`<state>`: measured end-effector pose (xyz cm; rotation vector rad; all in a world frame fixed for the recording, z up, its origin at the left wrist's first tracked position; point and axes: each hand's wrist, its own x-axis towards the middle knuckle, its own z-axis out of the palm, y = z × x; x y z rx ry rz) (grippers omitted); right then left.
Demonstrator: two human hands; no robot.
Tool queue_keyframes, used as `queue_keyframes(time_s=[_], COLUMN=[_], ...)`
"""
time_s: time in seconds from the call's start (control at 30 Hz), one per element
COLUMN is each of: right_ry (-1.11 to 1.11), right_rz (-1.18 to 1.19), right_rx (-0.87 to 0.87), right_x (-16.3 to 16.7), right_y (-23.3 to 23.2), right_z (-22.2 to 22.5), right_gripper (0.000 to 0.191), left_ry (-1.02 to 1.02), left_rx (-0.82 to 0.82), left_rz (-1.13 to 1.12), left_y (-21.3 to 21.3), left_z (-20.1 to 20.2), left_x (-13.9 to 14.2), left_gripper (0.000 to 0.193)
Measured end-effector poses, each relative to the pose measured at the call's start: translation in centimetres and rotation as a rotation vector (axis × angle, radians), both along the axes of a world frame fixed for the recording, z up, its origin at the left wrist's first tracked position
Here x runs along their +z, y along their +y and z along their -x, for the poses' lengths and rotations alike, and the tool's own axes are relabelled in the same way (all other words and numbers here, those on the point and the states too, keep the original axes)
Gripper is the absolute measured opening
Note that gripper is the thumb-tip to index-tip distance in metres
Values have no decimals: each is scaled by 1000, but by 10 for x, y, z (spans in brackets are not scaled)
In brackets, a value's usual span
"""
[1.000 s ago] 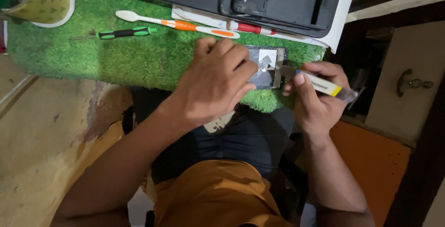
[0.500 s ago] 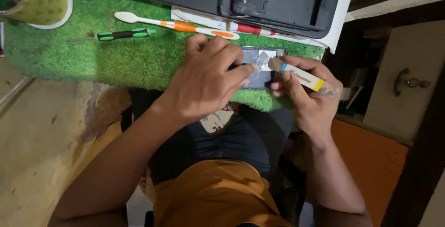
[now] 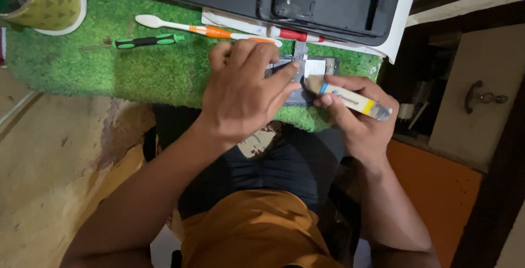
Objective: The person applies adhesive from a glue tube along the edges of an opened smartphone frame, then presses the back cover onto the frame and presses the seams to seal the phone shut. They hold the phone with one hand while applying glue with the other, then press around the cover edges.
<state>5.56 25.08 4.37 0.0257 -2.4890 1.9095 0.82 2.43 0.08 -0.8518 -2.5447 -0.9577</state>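
Observation:
My left hand (image 3: 246, 90) presses down on a small dark phone part (image 3: 313, 67) that lies on the green turf mat (image 3: 109, 71), fingers covering most of it. My right hand (image 3: 355, 112) grips a small brush (image 3: 350, 99) with a white, blue and yellow handle; its bristle end touches the part's right side next to my left fingertips. How much of the part lies under my left hand I cannot tell.
On the mat lie a green-and-black screwdriver (image 3: 145, 41), a white-and-orange toothbrush (image 3: 186, 26) and a red-and-white tool (image 3: 292, 34). A dark open phone housing (image 3: 328, 0) rests on white paper at the top. A yellow tape roll (image 3: 52, 0) sits top left. A cabinet handle (image 3: 481, 97) is at right.
The brush tip in my right hand moved left onto the phone part and sweeps over it. My left hand shifted slightly while holding the part down.

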Motion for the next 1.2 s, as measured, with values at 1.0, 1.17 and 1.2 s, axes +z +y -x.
queue_keyframes(time_s=[1.0, 1.17, 1.2], right_ry=[512, 535, 538], right_rz=[-659, -675, -673], right_rx=[232, 218, 216], right_x=[-4, -6, -6], right_y=[-13, -13, -13], right_z=[3, 3, 3], right_gripper=[21, 22, 22], left_ry=[-75, -61, -58], left_rx=[-23, -17, -17], left_rz=[-97, -89, -91], left_y=[-10, -9, -9], left_z=[3, 3, 2], left_x=[5, 3, 3], left_gripper=[27, 27, 27])
